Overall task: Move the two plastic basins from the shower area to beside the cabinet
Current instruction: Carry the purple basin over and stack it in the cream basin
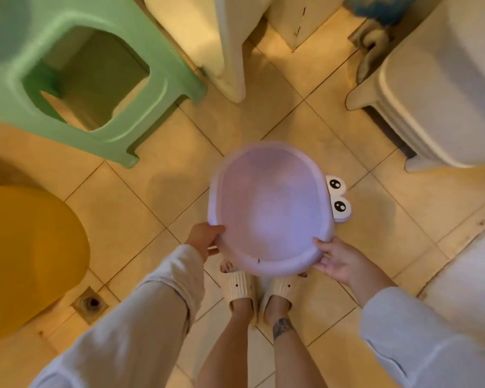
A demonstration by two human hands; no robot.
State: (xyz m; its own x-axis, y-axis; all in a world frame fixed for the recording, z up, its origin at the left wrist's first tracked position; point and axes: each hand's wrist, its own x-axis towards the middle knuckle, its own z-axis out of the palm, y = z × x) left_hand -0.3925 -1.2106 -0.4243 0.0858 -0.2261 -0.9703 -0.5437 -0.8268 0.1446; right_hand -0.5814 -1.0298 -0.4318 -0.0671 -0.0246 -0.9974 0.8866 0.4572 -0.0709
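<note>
Fingers of the left hand curl over the near-left rim of the purple basin, thumb on top; fingers of the right hand clasp its near-right rim. Basin: oval, empty, cartoon eyes on its right edge, held above the tiled floor over the slippered feet. Green stool: far left of the basin. Yellow basin: left of it, partly out of view. White bin: far right.
</note>
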